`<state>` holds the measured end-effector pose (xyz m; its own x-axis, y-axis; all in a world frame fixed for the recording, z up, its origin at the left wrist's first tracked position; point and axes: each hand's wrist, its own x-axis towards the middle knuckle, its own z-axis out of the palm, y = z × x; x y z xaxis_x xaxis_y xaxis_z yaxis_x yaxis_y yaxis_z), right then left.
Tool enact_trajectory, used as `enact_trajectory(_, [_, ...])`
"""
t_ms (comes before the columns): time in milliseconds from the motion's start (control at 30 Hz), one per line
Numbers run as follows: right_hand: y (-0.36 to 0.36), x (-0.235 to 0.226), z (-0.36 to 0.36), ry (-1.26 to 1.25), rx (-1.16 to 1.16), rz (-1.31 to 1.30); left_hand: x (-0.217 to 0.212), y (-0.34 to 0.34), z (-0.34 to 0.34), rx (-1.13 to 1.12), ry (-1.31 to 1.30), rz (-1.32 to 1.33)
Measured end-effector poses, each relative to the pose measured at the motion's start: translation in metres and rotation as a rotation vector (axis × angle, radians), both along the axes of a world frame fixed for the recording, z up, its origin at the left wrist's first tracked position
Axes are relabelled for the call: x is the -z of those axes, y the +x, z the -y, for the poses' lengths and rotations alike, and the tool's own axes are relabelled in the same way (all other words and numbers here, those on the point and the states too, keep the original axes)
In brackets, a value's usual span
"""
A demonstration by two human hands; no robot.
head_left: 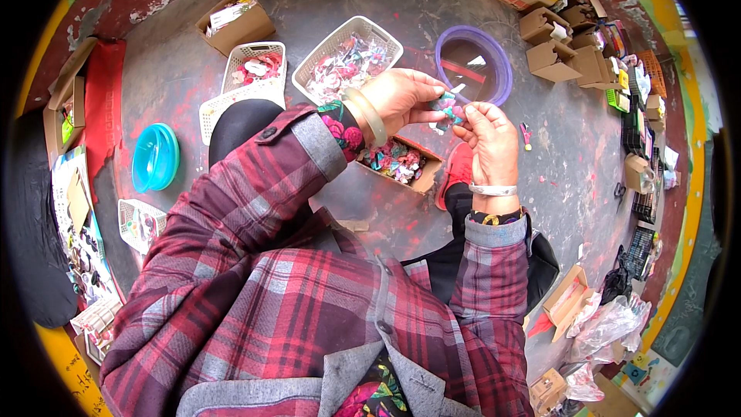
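Observation:
Above a small cardboard box [429, 176], my two hands meet at a little teal and pink piece [449, 109], soft-looking and too small to tell its kind. My left hand [395, 102] pinches it from the left, thumb and fingers closed. Opposite, my right hand [492, 143] grips its right side between thumb and fingertips. Colourful bits of a similar look fill the box below. Just beyond my left hand stands a white basket [307, 66] heaped with pale and pink pieces, some seemingly in clear wrap. A purple-rimmed basin [505, 69] lies past my right hand.
A smaller white basket [227, 77] holds red and white items. Teal bowls [136, 158] sit on the floor at the left. Cardboard boxes [549, 62] and black crates [642, 205] line the right wall. Clear plastic bags [606, 332] lie at the lower right.

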<state>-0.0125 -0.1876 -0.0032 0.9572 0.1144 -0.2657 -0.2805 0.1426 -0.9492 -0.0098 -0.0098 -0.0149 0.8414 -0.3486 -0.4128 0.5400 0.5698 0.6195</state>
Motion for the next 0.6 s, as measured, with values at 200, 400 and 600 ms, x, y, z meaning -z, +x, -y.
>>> enact_trajectory(200, [-0.002, -0.007, -0.004, 0.047, -0.024, -0.025, -0.002, 0.0, -0.002, 0.023, 0.006, 0.036])
enact_trajectory(400, [-0.004, -0.011, -0.003, -0.099, 0.023, 0.061, -0.007, -0.003, 0.001, 0.087, 0.097, 0.143])
enact_trajectory(600, [-0.001, -0.012, 0.002, 0.046, -0.024, -0.042, -0.005, -0.002, 0.001, 0.03, 0.002, 0.164])
